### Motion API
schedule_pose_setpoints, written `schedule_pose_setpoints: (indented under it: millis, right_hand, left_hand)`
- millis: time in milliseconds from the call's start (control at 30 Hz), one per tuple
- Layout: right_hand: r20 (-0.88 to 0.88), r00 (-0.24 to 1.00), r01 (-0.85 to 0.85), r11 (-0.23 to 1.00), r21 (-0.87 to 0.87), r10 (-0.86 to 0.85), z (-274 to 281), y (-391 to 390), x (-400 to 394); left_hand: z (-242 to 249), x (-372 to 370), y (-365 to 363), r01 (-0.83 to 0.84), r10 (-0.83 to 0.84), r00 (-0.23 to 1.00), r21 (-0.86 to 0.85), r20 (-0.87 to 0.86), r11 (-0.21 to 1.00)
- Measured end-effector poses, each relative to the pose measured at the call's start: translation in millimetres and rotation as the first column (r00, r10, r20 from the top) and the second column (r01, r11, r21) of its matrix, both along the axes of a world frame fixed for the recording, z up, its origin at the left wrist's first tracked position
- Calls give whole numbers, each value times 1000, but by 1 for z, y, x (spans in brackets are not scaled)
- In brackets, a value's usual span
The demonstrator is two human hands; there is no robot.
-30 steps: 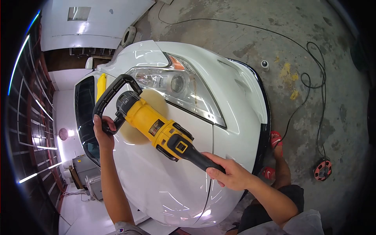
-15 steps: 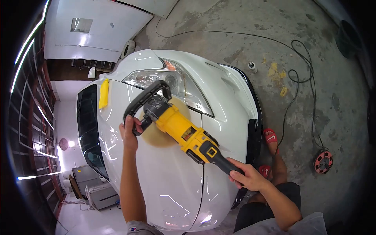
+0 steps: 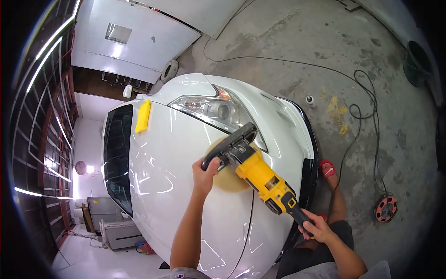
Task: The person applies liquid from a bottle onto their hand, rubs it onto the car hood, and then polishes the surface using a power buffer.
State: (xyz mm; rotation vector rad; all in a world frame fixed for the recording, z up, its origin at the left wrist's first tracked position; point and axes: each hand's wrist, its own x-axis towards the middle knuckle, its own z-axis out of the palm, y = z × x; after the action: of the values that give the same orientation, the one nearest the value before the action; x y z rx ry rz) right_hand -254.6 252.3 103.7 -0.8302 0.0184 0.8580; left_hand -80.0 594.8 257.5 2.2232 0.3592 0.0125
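Note:
A yellow and black power polisher [image 3: 265, 176] lies slantwise over the white car hood [image 3: 172, 186], close to its front edge. My left hand [image 3: 204, 176] is closed on the end of its black loop handle. At the other end, my right hand [image 3: 319, 229] wraps around the black rear grip. The tan round pad [image 3: 231, 181] is blurred at its rim and sits against the hood, partly hidden beneath the tool head. Just beyond the tool is the headlight [image 3: 206, 109]. A folded yellow cloth [image 3: 143, 116] rests on the hood near the windshield.
A black cord [image 3: 297, 65] loops over the concrete floor by a red cord reel [image 3: 386, 208]. Beyond the bumper stands a small bottle [image 3: 311, 102]. My foot in a red sandal [image 3: 328, 170] is beside the bumper. A dark bucket [image 3: 415, 65] stands far right.
The polisher and both hands have moved right and down in view, from the hood's middle toward its front edge. The whole scene has also shifted slightly as my head moved.

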Motion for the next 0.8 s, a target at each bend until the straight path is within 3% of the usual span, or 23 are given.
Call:
schedule_pose_setpoints:
  millis: [100,167,300,367,400,500,800]
  right_hand:
    - [5,999,-39,999,-19,40,-4,3,8]
    - [-17,998,-57,998,-30,57,1,9,16]
    - [31,993,-112,990,-81,115,21,27,62]
    - [112,963,-225,960,-168,245,29,39,89]
    - [162,963,-185,966,-182,215,37,47,104]
    - [148,940,-282,943,-179,309,60,70,155]
    - [270,882,-347,920,-180,385,83,149,260]
  left_hand:
    - [1,-3,6,-2,2,1000,-25,-22,1000]
    - [6,2,17,-63,68,997,-167,30,984]
    - [14,9,67,-46,57,995,-133,86,990]
    - [23,17,91,-10,30,991,-148,130,989]
    - [27,23,101,-13,32,990,-136,136,991]
    - [43,45,132,-33,58,985,-154,164,987]
    - [73,100,219,-66,106,976,-204,191,977]
